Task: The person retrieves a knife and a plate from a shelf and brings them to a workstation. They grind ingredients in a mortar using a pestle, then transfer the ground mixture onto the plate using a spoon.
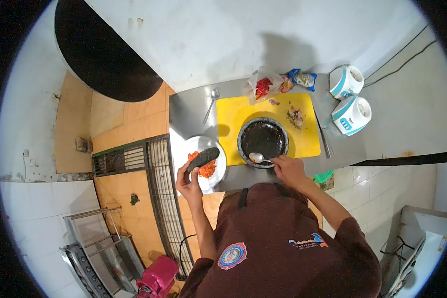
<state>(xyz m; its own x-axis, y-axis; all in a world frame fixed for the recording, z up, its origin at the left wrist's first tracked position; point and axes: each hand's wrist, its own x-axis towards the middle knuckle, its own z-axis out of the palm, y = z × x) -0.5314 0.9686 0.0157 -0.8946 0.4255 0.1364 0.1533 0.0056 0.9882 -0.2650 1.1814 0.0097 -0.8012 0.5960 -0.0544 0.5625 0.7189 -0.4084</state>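
Note:
My left hand (pixel 189 185) is closed around one end of a dark stone pestle (pixel 203 159), held over a white plate (pixel 220 172). Red-orange chili paste (pixel 208 170) lies on that plate, partly hidden by the pestle. In my right hand (pixel 288 170) is the handle of a metal spoon (pixel 257 157). The spoon's bowl is at the near-left inside of a round stone mortar (pixel 264 136), with a little red paste on it. Dark residue coats the mortar's inside. It stands on a yellow chopping board (pixel 233 111).
Onion and garlic peelings (pixel 295 117) lie on the board. Behind it are a plastic bag of red chilies (pixel 263 87) and a blue packet (pixel 303 79). Another spoon (pixel 211 105) rests at the left, a knife (pixel 325 141) at the right. Two white-and-teal blender bases (pixel 351 115) stand farther right.

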